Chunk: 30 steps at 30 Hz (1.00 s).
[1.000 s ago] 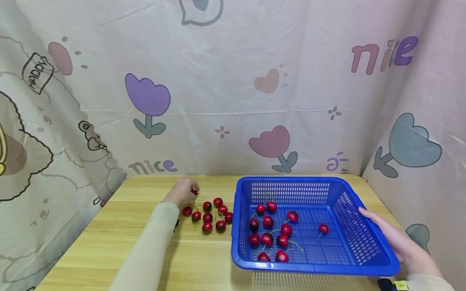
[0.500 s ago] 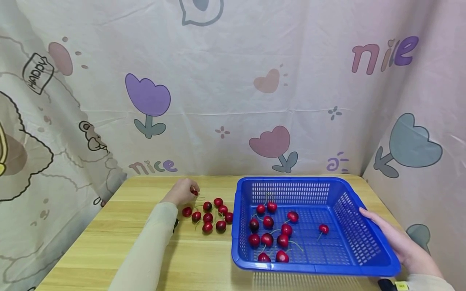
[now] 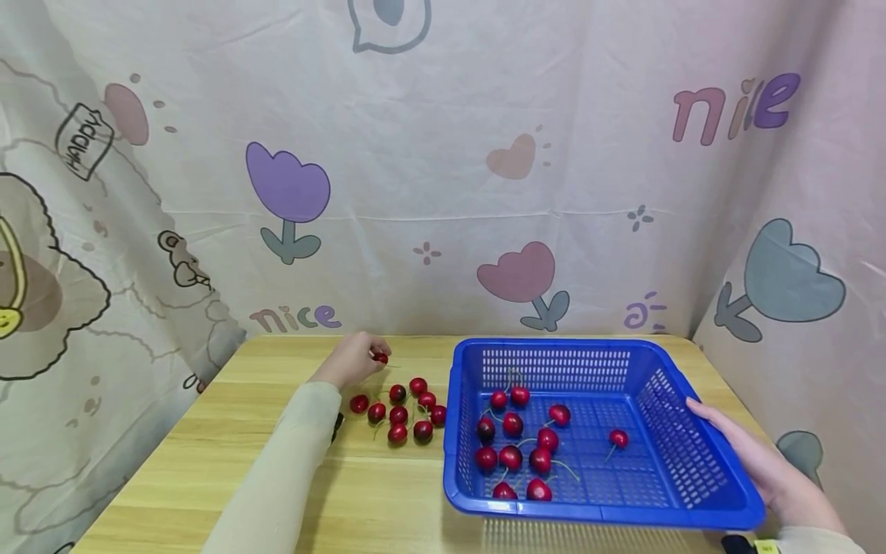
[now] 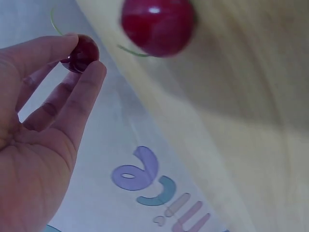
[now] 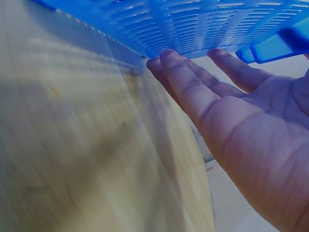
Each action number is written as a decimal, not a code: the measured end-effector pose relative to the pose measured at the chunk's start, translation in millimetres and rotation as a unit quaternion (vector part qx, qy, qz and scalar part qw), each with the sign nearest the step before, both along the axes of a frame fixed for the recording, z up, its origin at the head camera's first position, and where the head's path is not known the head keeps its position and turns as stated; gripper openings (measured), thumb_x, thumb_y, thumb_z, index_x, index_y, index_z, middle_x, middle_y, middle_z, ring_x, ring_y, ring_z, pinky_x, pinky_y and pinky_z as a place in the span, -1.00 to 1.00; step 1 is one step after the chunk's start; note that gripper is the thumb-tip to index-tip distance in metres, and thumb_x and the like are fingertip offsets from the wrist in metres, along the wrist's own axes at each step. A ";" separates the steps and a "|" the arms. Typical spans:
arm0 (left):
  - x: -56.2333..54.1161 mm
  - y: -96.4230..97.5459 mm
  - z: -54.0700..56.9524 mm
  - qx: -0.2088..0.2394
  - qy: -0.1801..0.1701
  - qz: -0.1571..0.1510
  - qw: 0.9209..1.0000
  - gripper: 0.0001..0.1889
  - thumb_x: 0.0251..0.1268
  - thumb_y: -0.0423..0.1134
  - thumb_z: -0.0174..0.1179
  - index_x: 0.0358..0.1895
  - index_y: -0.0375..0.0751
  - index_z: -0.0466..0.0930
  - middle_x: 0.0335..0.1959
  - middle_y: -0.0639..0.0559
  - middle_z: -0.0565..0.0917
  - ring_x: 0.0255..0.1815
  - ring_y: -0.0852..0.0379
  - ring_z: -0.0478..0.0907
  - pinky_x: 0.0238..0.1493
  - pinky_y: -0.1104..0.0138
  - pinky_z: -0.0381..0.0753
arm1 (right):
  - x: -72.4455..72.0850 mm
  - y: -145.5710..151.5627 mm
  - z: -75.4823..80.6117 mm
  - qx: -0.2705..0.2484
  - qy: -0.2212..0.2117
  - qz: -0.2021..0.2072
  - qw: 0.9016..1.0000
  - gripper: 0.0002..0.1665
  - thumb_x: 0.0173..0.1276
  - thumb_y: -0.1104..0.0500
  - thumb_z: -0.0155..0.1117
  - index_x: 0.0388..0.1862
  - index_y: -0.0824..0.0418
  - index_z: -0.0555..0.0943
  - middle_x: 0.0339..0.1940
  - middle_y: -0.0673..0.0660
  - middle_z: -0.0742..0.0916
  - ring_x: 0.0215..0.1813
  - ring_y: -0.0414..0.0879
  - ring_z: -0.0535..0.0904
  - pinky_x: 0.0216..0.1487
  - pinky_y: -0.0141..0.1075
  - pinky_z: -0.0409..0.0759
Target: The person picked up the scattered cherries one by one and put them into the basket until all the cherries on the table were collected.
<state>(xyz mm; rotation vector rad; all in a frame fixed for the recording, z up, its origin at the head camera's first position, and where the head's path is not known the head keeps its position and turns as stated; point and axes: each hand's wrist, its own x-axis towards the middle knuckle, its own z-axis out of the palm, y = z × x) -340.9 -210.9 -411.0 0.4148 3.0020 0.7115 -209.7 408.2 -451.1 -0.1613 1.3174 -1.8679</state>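
Observation:
My left hand (image 3: 354, 358) pinches a dark red cherry (image 4: 86, 52) between thumb and fingertips, its thin green stem sticking out. In the head view this cherry is near the table's back edge. Another cherry (image 4: 157, 24) shows close up in the left wrist view. Right of and below my left hand, several loose cherries (image 3: 398, 415) lie grouped on the table. On the right stands a blue plastic basket (image 3: 595, 514) with several cherries (image 3: 512, 423) inside, mostly toward its left. My right hand (image 5: 241, 116) rests against the basket's right outer wall, fingers fairly straight.
The light wooden table (image 3: 201, 469) extends left and in front of the cherries. A printed cloth curtain (image 3: 415, 169) hangs behind it and along both sides. The basket's left rim is close beside the loose cherries.
My left hand has moved slightly right and up with its cherry, away from the group. The whole head view has shifted a little. My right hand keeps its place at the basket.

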 end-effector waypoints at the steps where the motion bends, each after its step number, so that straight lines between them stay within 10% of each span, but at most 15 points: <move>1: 0.2 1.5 2.0 0.002 0.002 -0.005 1.000 -0.76 0.37 -0.43 0.37 0.07 -0.29 0.80 -0.09 -0.11 0.81 -0.02 -0.05 0.73 0.14 0.03 0.78 | 0.0 0.0 -0.1 0.001 0.002 -0.001 1.000 -0.33 0.75 -0.35 -0.57 0.26 -0.24 0.54 0.26 0.20 0.76 0.26 0.21 0.75 0.33 0.11 0.72; 30: 26.4 74.4 71.8 0.011 0.084 -0.097 0.992 -0.82 0.42 -0.39 0.38 0.01 -0.18 0.83 -0.07 -0.09 0.80 -0.09 0.01 0.72 0.05 0.17 0.82 | 0.5 0.7 -1.5 0.019 0.009 -0.013 1.000 -0.36 0.74 -0.36 -0.54 0.31 -0.22 0.48 0.25 0.20 0.77 0.26 0.23 0.75 0.33 0.14 0.71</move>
